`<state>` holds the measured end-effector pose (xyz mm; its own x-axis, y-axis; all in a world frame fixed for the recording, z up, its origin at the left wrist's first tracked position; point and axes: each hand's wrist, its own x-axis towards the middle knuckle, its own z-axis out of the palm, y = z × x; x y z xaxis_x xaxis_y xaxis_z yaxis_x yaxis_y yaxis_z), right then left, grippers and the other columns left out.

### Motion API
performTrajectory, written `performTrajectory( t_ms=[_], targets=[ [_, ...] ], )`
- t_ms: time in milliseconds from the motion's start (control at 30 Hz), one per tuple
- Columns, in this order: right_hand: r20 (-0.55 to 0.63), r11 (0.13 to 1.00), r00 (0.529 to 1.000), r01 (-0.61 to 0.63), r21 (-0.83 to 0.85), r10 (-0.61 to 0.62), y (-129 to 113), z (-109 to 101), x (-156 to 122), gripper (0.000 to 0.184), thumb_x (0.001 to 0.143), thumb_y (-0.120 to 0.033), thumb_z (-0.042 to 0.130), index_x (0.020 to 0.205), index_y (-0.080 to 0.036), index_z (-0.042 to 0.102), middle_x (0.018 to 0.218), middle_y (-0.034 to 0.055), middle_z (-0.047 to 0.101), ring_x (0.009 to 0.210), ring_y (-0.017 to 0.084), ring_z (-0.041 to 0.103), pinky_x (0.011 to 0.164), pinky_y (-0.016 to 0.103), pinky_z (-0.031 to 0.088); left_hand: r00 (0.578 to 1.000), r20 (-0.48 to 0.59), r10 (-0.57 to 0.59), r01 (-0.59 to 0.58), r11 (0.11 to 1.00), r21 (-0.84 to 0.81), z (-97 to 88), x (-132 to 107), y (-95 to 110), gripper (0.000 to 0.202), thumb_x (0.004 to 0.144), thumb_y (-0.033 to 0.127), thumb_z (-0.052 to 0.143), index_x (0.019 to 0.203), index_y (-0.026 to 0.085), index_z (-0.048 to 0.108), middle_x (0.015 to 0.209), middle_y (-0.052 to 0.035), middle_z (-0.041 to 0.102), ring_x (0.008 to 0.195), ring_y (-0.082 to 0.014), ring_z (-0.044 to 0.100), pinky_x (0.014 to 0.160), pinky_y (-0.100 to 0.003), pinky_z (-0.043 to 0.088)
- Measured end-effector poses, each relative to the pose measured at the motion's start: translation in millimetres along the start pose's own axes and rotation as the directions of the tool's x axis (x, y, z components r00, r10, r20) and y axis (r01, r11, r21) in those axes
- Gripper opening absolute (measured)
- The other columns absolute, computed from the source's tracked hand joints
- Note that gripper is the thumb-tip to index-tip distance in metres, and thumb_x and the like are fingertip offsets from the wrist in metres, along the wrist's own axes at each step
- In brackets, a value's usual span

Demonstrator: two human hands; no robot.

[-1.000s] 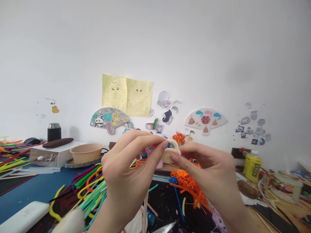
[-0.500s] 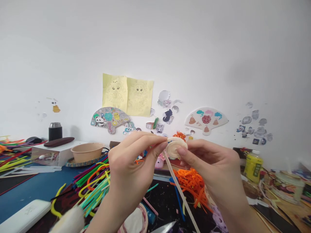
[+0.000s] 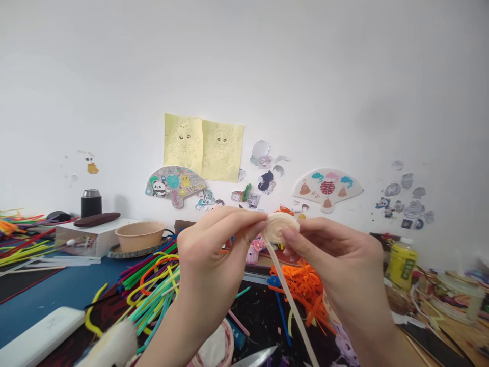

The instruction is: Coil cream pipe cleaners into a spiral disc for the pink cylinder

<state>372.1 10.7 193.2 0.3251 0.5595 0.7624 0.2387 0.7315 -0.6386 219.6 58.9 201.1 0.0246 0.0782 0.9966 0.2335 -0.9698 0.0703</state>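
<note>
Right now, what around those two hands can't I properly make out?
All in the head view:
Cream coil: far side turned away; right edge covered by the right hand.
Cream strip: lower end cut off by the bottom edge.
Metal blade: the rest cut off there too.
Yellow bottle: lettering too small.

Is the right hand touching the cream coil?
Touching: in the head view, the right hand has its thumb against the cream coil, at its lower right.
</note>
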Motion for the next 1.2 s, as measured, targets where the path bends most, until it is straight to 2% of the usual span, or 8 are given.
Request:
performTrajectory(
  t_ms=[300,600,800,933,1067,1200],
  targets=[
    [0.030,1.000,0.999,0.015,0.028,-0.016,2.2,0.7,-0.1,0.006,0.077,-0.023,0.083,0.078,-0.029,0.081,0.065,-0.0033,0.076,0.053,0.011,0.069,0.052,0.015,0.062,1.000,-0.009,0.003,-0.003,1.000,0.006,1.2,-2.0,-1.9,0.018,0.083,0.000,0.070,0.087,0.017,0.076,0.081,0.0016,0.077,0.072,-0.0078,0.068,0.067,-0.018,0.053],
    [0.041,1.000,0.999,0.015,0.009,-0.015,3.0,0.3,0.2,0.006,0.077,-0.025,0.083,0.080,-0.029,0.081,0.068,-0.0032,0.077,0.054,0.010,0.069,0.054,0.016,0.062,1.000,-0.023,0.007,-0.006,1.000,0.007,4.1,-0.4,-3.9,0.019,0.083,0.001,0.070,0.088,0.018,0.077,0.080,0.0015,0.076,0.071,-0.0101,0.066,0.066,-0.022,0.054],
    [0.031,1.000,0.999,0.009,0.007,-0.009,0.0,1.4,-1.6,0.004,0.077,-0.024,0.083,0.079,-0.026,0.081,0.068,-0.0016,0.077,0.054,0.012,0.070,0.053,0.018,0.063,0.998,-0.020,0.063,-0.063,0.998,0.030,1.8,-0.8,-5.1,0.019,0.084,0.003,0.069,0.089,0.020,0.076,0.081,0.0004,0.077,0.071,-0.0122,0.065,0.064,-0.026,0.053],
    [0.008,1.000,1.000,-0.001,-0.012,0.001,-1.0,1.9,-1.3,0.003,0.077,-0.024,0.083,0.078,-0.026,0.080,0.067,-0.0018,0.076,0.054,0.012,0.068,0.053,0.018,0.063,0.994,0.032,0.108,-0.111,0.988,0.105,-1.4,2.4,-4.8,0.021,0.087,0.005,0.065,0.096,0.021,0.076,0.086,-0.0019,0.078,0.074,-0.0160,0.063,0.066,-0.031,0.053],
    [-0.012,1.000,1.000,-0.002,-0.014,0.002,-0.5,3.2,-1.1,0.004,0.076,-0.025,0.083,0.075,-0.025,0.080,0.064,-0.0013,0.075,0.051,0.012,0.067,0.050,0.019,0.062,0.985,0.058,0.165,-0.172,0.970,0.171,0.1,2.2,0.5,0.020,0.088,0.008,0.065,0.106,0.013,0.075,0.093,-0.0076,0.077,0.080,-0.0189,0.062,0.072,-0.034,0.051],
    [-0.014,1.000,0.999,-0.030,-0.009,0.030,0.3,4.6,-1.2,0.005,0.076,-0.026,0.083,0.081,-0.024,0.081,0.068,0.0008,0.077,0.054,0.014,0.069,0.052,0.022,0.064,0.973,0.116,0.199,-0.220,0.951,0.217,4.0,-2.0,7.0,0.029,0.088,0.005,0.062,0.115,0.007,0.072,0.101,-0.0112,0.075,0.086,-0.0204,0.060,0.077,-0.035,0.049]
  ],
)
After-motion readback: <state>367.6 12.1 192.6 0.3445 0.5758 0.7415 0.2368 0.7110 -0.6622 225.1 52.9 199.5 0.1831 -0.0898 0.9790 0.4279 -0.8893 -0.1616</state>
